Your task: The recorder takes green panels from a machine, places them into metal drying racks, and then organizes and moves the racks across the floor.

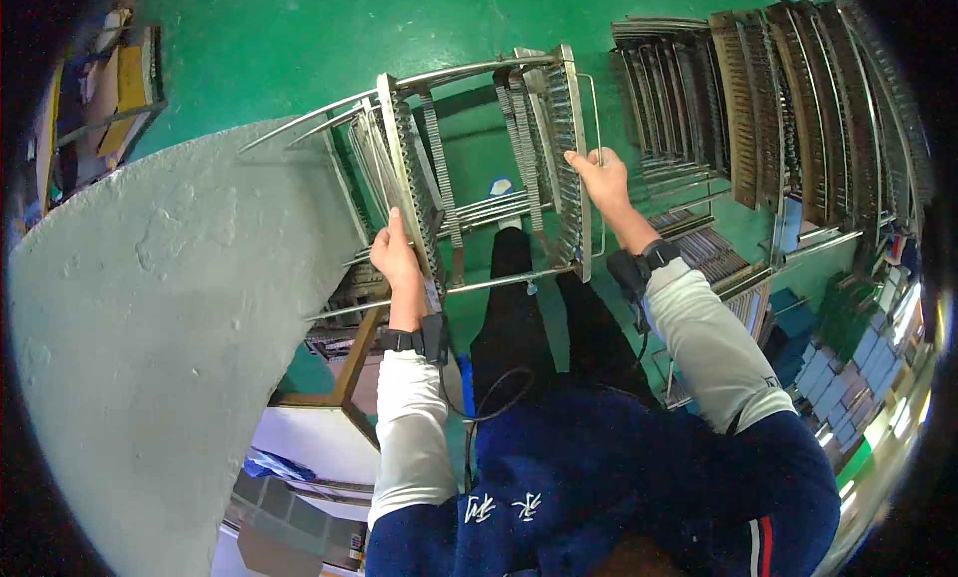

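Note:
Between my two hands is a metal slotted rack (489, 70), an open frame of rods with toothed strips along its sides. My left hand (397, 256) is closed around the rack's left side bar, its thumb lying along the bar. On the opposite side bar my right hand (602, 181) grips near a thin wire handle (599, 118). Through the open frame, the green floor and my legs show below. The fingers under both bars are partly hidden.
A grey wall or panel (180, 307) fills the left. Several similar metal racks (758, 108) stand packed at the right. A wooden frame (354, 367) is below my left forearm. Shelving with yellow boards (130, 83) stands at the far left. The floor (299, 38) is green.

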Demonstrator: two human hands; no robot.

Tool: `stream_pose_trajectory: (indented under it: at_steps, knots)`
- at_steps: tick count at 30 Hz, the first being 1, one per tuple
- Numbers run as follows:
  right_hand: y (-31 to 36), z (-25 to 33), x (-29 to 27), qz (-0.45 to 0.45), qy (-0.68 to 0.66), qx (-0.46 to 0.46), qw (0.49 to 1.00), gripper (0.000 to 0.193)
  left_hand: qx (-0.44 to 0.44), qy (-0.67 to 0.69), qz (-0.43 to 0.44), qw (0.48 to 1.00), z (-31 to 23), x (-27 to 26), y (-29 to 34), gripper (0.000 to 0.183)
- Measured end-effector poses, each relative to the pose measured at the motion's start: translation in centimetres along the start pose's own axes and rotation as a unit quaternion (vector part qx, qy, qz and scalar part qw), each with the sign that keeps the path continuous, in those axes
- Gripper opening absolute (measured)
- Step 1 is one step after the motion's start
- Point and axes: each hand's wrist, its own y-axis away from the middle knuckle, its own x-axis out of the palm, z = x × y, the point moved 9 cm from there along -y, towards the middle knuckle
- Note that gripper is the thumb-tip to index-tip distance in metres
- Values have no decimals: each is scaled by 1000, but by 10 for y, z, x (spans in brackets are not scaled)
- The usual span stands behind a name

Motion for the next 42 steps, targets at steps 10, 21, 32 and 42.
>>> stream_pose_trajectory:
  at_steps: [10, 21, 32, 42]
  knots:
    - [-8, -3, 14, -32, -68, -34, 997, 44, 29, 10, -17, 999, 2, 1, -9, 53]
    - [-37, -24, 63, 13, 61, 36, 997, 48, -6, -33, -15, 999, 36, 9, -42, 53]
    - [-18, -43, 39, 43, 25, 48, 998, 44, 12, -24, 27, 999, 35, 11, -9, 49]
    - [58, -59, -34, 67, -25, 14, 997, 41, 13, -7, 16, 1000, 13, -21, 97, 46]
